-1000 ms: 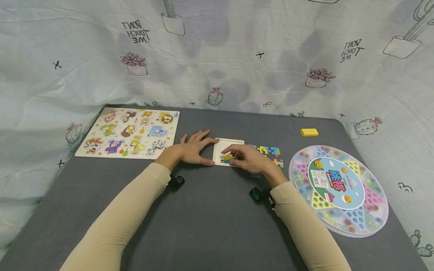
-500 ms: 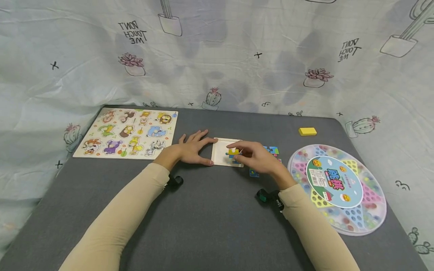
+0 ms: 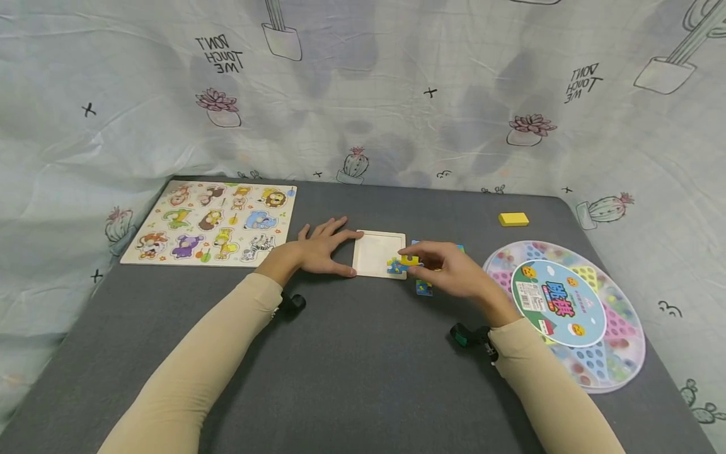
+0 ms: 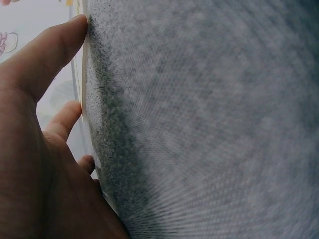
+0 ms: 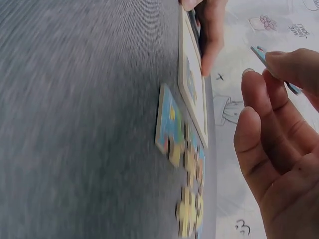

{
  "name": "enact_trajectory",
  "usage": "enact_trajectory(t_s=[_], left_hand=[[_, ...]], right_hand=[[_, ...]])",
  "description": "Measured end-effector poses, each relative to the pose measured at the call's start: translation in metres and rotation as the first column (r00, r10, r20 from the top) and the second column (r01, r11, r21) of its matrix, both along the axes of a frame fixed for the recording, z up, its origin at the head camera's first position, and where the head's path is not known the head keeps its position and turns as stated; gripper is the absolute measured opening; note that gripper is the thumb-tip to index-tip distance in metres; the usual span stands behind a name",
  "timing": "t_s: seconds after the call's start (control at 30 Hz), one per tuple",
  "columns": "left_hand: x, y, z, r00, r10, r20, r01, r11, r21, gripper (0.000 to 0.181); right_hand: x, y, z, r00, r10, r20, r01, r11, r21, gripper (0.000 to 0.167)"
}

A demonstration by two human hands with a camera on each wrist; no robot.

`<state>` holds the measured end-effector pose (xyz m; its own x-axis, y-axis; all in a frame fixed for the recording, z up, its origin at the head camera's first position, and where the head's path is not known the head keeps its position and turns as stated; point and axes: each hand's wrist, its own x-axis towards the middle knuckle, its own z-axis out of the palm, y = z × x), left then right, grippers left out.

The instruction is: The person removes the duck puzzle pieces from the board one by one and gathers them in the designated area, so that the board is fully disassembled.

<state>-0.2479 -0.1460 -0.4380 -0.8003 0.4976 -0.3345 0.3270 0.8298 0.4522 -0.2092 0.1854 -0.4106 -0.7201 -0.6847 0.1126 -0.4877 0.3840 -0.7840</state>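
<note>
My right hand (image 3: 454, 268) pinches a yellow-and-blue jigsaw piece (image 3: 409, 259) between thumb and fingers, above the right edge of a small pale wooden tray (image 3: 374, 247). In the right wrist view that piece (image 5: 258, 53) appears nearly edge-on and raised off the table. Blue shows beside the yellow; whether it is one piece or two I cannot tell. My left hand (image 3: 320, 251) lies spread at the tray's left side, thumb and index fingertip touching its edge. Several loose jigsaw pieces (image 5: 187, 206) lie right of the tray, partly hidden under the right hand in the head view.
An animal puzzle board (image 3: 210, 222) lies at the back left. On the right sits a round Chinese checkers set (image 3: 567, 315) in a clear case, close to my right forearm. A yellow block (image 3: 513, 219) rests behind it. A printed cloth (image 3: 363, 94) hangs behind the table.
My right hand has moved right, from over the tray's lower middle to its right edge, with the jigsaw piece in its fingers. The left hand has stayed at the tray.
</note>
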Motion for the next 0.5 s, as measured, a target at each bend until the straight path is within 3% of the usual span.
enact_trajectory(t_s=[0.23, 0.5], left_hand=[[-0.002, 0.001, -0.003, 1.000, 0.005, 0.007, -0.005, 1.000, -0.016, 0.092], [0.003, 0.001, 0.006, 1.000, -0.009, -0.011, 0.009, 1.000, -0.005, 0.093]], right_hand=[[0.003, 0.017, 0.004, 0.998, -0.041, -0.041, 0.043, 0.998, 0.053, 0.033], [0.006, 0.037, 0.004, 0.997, -0.038, -0.071, 0.043, 0.997, 0.071, 0.034]])
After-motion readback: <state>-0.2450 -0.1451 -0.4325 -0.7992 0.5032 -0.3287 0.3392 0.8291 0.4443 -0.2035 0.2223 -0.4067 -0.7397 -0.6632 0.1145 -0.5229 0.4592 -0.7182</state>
